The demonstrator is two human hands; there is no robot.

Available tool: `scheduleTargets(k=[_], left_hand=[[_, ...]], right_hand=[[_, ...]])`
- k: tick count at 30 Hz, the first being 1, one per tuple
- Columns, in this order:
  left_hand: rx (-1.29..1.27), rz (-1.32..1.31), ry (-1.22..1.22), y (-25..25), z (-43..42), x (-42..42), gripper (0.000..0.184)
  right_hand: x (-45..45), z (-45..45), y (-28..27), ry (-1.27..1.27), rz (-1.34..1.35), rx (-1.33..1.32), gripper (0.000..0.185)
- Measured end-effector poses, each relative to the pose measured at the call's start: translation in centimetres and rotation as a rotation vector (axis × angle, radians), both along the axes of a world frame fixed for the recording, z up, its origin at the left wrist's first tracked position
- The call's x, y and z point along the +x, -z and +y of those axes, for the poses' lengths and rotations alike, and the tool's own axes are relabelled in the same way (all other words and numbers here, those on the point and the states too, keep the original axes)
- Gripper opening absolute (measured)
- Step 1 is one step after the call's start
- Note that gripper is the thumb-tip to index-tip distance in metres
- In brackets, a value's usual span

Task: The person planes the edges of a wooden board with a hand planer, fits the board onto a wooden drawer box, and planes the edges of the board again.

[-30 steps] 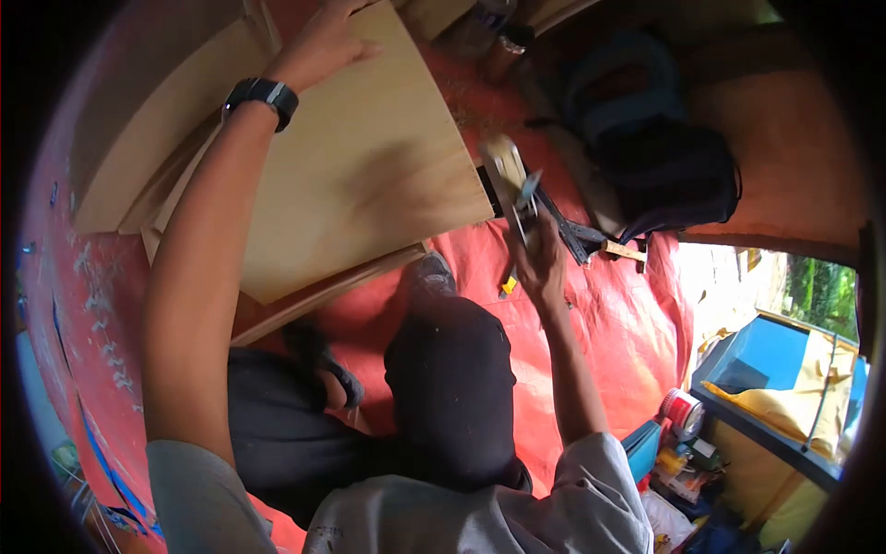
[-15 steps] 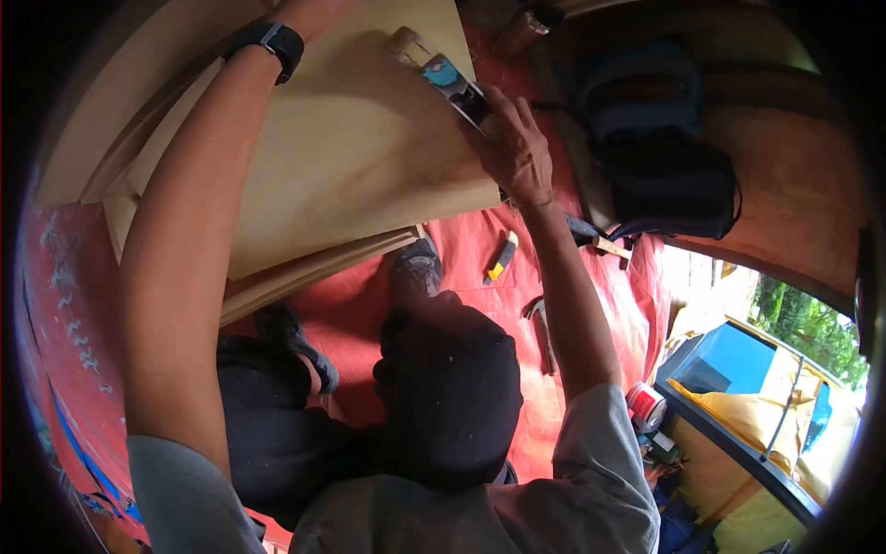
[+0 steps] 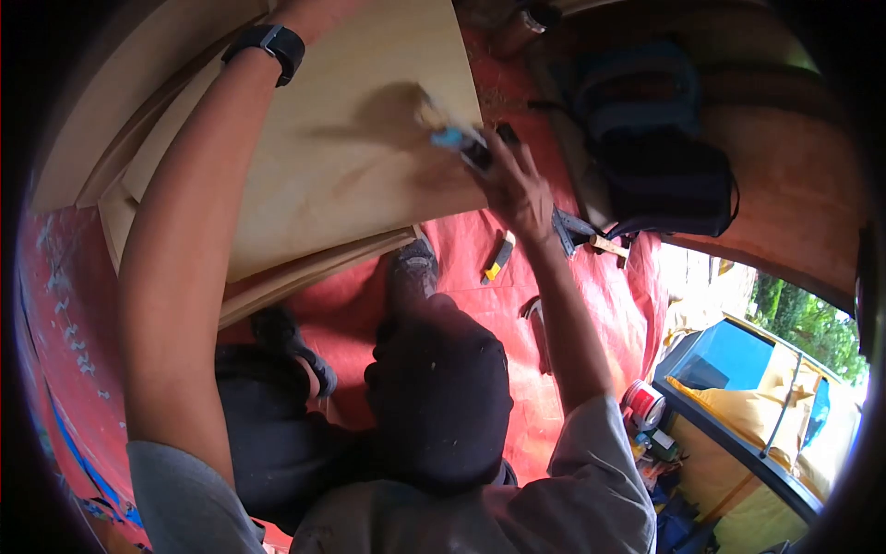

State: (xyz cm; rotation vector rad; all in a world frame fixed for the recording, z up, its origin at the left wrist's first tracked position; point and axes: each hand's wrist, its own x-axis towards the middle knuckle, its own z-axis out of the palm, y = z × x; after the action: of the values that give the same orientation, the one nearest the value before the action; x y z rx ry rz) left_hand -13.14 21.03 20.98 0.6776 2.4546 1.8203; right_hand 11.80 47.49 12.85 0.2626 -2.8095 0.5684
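Red crinkled sheeting [image 3: 614, 300] spreads across the ground in the head view. Over a pale, flat wooden panel [image 3: 332, 189], the right hand [image 3: 519, 192] is clasped around a blurred, partly blue hand tool [image 3: 452, 138]. Cropped at the top edge, the left hand [image 3: 318, 16] shows too little to tell its grip.

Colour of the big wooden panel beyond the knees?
Light tan, darker where shadows fall; the wooden panel shows best in the head view, the only one.
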Motion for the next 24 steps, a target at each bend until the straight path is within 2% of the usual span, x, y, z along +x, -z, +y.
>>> scheduleTargets(k=[3,6,8,10,11,12,15,16,17,20,24], left_hand=[[0.090,-0.065,0.052,-1.2,-0.7,0.7,0.040],[0.281,-0.141,0.037,-0.7,-1.1,0.9,0.048],[0.228,-0.133,0.062,-1.0,-0.9,0.8,0.048],[0.168,-0.048,0.061,-1.1,-1.1,0.2,0.048],[0.136,0.021,0.050,-0.8,-1.0,0.1,0.047],[0.101,0.083,0.042,-0.6,-1.0,0.2,0.047],[0.300,-0.159,0.061,-0.3,-0.5,0.6,0.047],[0.304,-0.136,0.073,0.0,-0.5,0.8,0.047],[0.307,-0.109,0.085,0.0,-0.8,0.6,0.046],[0.305,-0.146,0.041,-0.6,-1.2,0.6,0.046],[0.341,-0.170,0.023,-0.3,-1.2,0.4,0.047]], right_hand=[[-4.8,-1.1,-1.7,-0.057,0.108,-0.002,0.063],[-4.8,-1.1,-1.5,-0.097,0.123,-0.055,0.063],[-2.4,0.4,0.2,-0.102,0.070,-0.097,0.060],[1.8,0.7,1.7,-0.045,0.121,0.005,0.062],[4.5,2.4,3.5,0.019,-0.070,0.025,0.069],[5.1,2.2,3.4,0.001,0.006,0.008,0.068],[3.3,2.0,2.6,-0.060,0.089,0.000,0.066],[1.2,1.3,1.6,-0.083,0.130,-0.007,0.065],[-0.4,0.7,0.4,-0.029,0.035,-0.014,0.064],[-5.4,-0.8,-1.5,-0.121,0.173,-0.060,0.066],[-2.9,0.4,0.2,-0.075,0.074,-0.049,0.062]])
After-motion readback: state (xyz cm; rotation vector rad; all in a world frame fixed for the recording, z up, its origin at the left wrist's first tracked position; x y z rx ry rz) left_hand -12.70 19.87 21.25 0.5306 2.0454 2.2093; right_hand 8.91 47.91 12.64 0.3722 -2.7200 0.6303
